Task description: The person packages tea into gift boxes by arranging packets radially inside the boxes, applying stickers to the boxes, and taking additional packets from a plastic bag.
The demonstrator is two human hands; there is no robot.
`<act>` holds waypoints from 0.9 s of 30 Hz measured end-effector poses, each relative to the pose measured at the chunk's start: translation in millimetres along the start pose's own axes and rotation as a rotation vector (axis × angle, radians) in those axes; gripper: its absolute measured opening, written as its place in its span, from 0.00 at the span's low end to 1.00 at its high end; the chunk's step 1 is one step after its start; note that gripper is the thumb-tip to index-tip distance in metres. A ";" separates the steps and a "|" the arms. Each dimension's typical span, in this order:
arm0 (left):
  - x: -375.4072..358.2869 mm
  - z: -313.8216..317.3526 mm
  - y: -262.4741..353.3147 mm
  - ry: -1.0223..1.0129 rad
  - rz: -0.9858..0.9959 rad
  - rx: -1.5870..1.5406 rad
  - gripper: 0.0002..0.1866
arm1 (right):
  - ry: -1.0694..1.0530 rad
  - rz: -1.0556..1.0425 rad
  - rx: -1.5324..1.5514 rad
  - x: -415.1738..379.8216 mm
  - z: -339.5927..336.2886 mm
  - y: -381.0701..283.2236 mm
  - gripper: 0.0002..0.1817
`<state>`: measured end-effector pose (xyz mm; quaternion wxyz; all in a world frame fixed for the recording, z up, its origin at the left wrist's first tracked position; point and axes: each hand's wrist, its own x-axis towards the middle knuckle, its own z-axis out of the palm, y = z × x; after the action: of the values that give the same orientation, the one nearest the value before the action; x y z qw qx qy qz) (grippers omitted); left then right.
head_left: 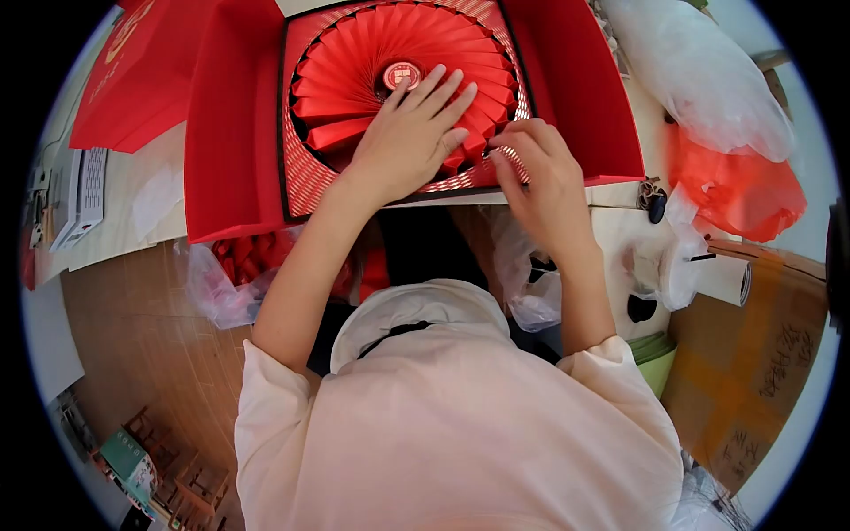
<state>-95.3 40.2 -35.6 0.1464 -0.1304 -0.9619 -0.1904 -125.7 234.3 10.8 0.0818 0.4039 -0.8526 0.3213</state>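
Note:
A round fan of red folded packets [328, 88] fills the middle of a large red box [235, 115]. A small round emblem [402, 75] sits at its centre. My left hand [403, 146] lies flat across the lower part of the fan, fingers spread, the fingertips close to the emblem. At the fan's lower right edge, my right hand [547, 181] is bent, with thumb and forefinger closed at the outer end of a red fold. Patterned red and gold lining [310, 186] shows around the folds.
A red bag [146, 71] with gold lettering stands left of the box, above a white keyboard [87, 190]. Right are white plastic [708, 80], red plastic [744, 190], a paper roll [724, 279] and a cardboard box [753, 354]. A plastic bag [221, 283] of red material hangs below.

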 end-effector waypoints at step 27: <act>16.7 6.3 -41.6 -0.020 -0.316 0.382 0.29 | 0.134 0.076 -0.527 85.9 110.7 52.9 0.32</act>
<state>-124.9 8.9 -49.3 0.1271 0.0499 -0.9903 -0.0242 -208.4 136.4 -66.8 0.2283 0.3141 -0.9140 0.1174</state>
